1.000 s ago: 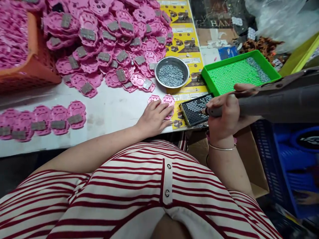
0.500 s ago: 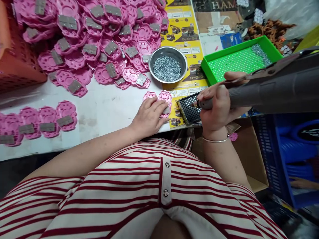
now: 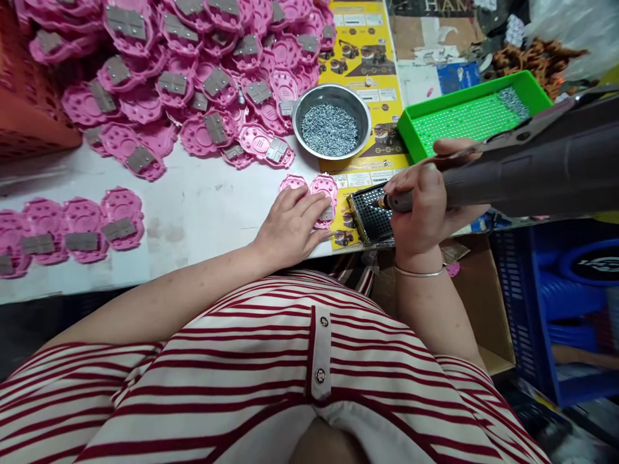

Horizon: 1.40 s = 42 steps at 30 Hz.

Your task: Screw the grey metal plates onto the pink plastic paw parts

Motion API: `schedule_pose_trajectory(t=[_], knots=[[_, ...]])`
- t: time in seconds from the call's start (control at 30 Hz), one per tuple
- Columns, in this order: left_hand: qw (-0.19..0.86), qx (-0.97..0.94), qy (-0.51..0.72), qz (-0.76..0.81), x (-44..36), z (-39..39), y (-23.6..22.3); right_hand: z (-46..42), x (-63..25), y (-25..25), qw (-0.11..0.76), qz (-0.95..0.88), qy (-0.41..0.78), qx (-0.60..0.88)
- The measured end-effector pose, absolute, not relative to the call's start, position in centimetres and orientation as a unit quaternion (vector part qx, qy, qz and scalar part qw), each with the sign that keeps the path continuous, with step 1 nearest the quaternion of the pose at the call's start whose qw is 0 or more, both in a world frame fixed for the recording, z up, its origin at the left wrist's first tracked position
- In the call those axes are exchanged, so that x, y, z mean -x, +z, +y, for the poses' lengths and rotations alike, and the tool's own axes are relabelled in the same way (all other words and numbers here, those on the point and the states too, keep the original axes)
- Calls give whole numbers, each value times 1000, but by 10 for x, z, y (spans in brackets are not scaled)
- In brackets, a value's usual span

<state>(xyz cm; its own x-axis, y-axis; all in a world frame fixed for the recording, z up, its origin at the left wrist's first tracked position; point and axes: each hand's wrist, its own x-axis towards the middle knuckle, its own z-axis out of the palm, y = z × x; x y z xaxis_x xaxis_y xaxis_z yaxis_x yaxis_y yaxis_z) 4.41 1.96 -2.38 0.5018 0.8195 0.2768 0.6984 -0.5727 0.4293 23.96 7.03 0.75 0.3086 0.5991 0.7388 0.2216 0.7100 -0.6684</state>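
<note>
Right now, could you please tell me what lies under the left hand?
Under the left hand lie two pink pieces side by side, their far ends showing. The hand hides much of both, so the covered parts cannot be seen.

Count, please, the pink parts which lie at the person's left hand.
2 are visible: the left pink part, largely hidden by the left hand, and the right pink part, beside it and partly covered too. Another could be hidden beneath the hand.

Left hand [image 3: 293, 222] lies palm down, forearm [image 3: 184, 290] outstretched, while the right hand [image 3: 422, 206] curls in a grip
</note>
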Motion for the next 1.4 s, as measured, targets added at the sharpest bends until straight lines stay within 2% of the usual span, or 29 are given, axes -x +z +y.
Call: schedule_pose_trajectory(t=[0.23,0.4,0.8,1.07,1.4], knots=[[102,-844,245,466,-35,26,-12,54,-229,39,784,-531,164,277],[106,-848,212,475,-35,40,-4,42,-223,54,788,-519,208,259],[60,-889,167,422,-35,52,-1,49,-214,51,777,-545,202,241],[78,-914,95,386,-43,56,8,54,-204,37,751,-567,219,256],[83,-920,118,364,-44,48,6,53,-204,26,727,-589,250,249]])
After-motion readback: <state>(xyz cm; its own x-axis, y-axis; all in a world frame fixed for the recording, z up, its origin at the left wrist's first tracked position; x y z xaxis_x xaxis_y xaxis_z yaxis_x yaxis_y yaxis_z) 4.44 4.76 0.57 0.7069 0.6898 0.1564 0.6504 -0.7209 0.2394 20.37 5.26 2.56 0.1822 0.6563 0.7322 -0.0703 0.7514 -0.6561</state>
